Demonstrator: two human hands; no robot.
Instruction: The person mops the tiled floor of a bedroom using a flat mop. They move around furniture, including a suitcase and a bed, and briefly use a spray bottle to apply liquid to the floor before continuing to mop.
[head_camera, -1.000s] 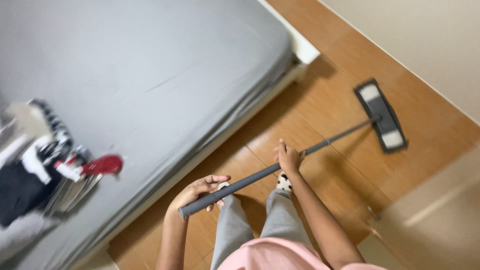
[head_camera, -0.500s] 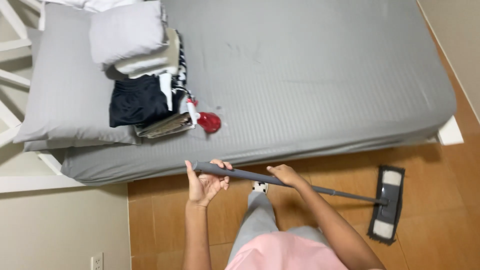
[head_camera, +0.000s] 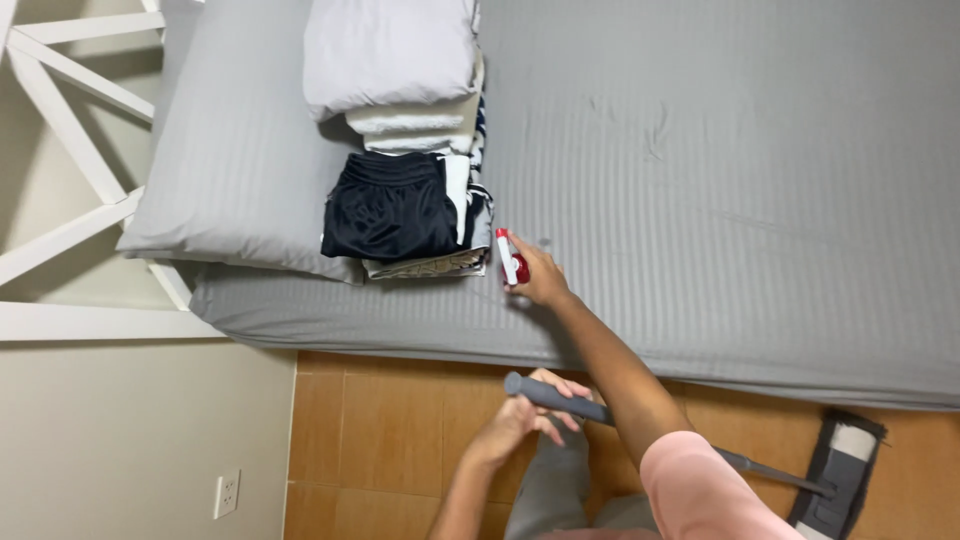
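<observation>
My right hand (head_camera: 540, 280) reaches out over the bed (head_camera: 720, 180) and closes around a small red and white bottle (head_camera: 511, 258), which sits on the grey sheet close to the bed's near edge, just beside the stack of folded clothes (head_camera: 405, 205). That stack lies against the pillow (head_camera: 235, 150) at the head end, with a folded grey blanket (head_camera: 390, 50) on the far side of it. My left hand (head_camera: 525, 410) is wrapped around the top of the mop handle (head_camera: 560, 396), below the bed's near edge, over the wooden floor (head_camera: 380, 440). The handle slants away behind my right arm to the mop head (head_camera: 840, 475), which rests flat on the floor near the bed's foot end.
</observation>
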